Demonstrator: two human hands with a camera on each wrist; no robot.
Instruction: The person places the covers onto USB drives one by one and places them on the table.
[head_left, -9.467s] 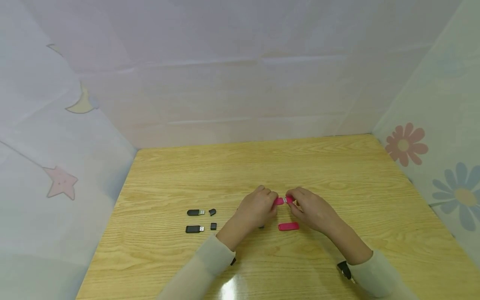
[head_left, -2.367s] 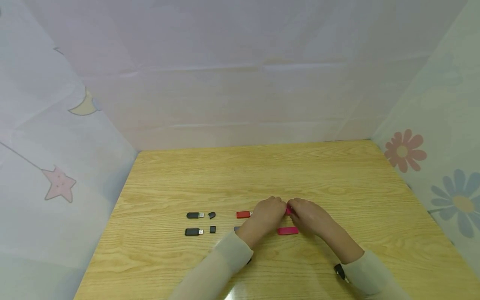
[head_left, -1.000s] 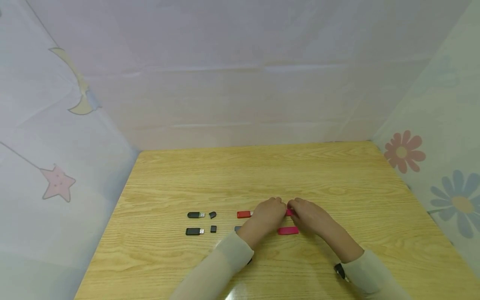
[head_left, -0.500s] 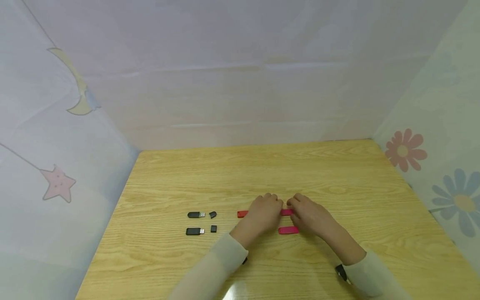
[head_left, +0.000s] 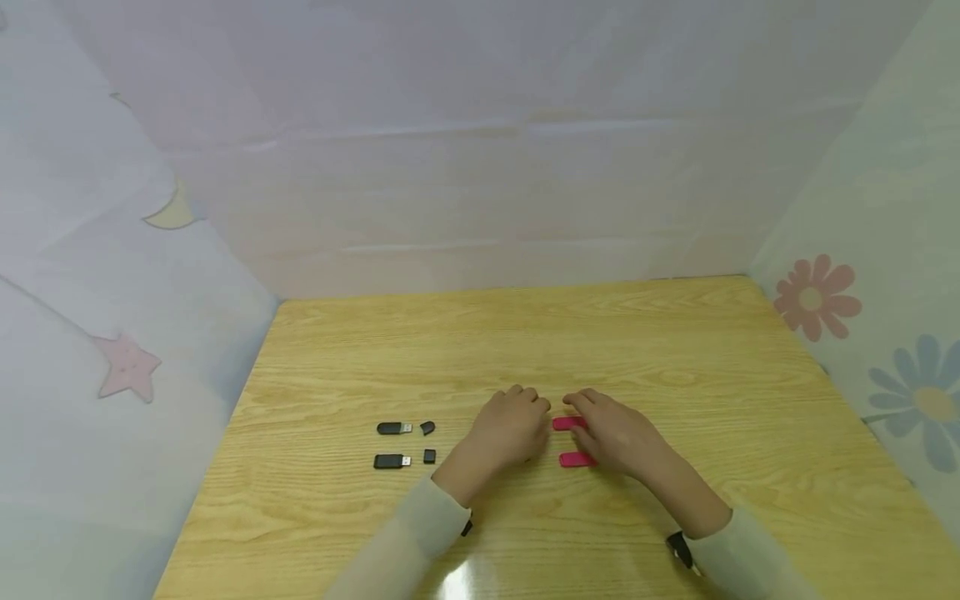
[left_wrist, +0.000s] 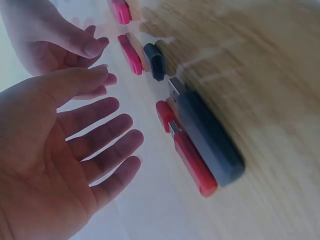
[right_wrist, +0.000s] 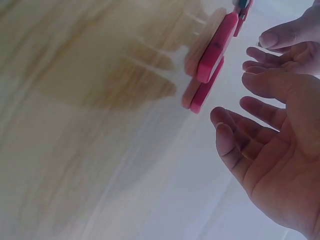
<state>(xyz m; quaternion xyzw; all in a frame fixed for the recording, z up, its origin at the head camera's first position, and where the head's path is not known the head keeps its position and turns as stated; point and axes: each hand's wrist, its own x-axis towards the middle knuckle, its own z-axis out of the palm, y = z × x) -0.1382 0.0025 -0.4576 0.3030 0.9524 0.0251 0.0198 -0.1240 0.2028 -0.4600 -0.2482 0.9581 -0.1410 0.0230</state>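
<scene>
Two pink USB sticks lie on the table, one behind the other: the far one (head_left: pixel 567 423) and the near one (head_left: pixel 576 459). Neither shows a metal plug. My right hand (head_left: pixel 618 433) hovers over their right ends, holding nothing, its fingers loosely bent in the right wrist view. My left hand (head_left: pixel 510 425) is just left of them, with spread, relaxed fingers and nothing in it. Beneath it in the left wrist view lie a red USB stick (left_wrist: pixel 192 162) with its red cap (left_wrist: pixel 163 116) and a blue-grey USB stick (left_wrist: pixel 210 137) with its cap (left_wrist: pixel 155 61) apart.
Left of the left hand lie two black USB sticks, a far one (head_left: pixel 388 428) and a near one (head_left: pixel 388 461). Their plugs are bare, and a black cap (head_left: pixel 427 427) and a squarish cap (head_left: pixel 430 456) sit beside them. Fabric walls surround the wooden table (head_left: pixel 337 350).
Both hands held the far pink USB stick, its plug bare 9.5 s ago. It now lies on the table with no plug showing. Both hands have let go; the left has moved left.
</scene>
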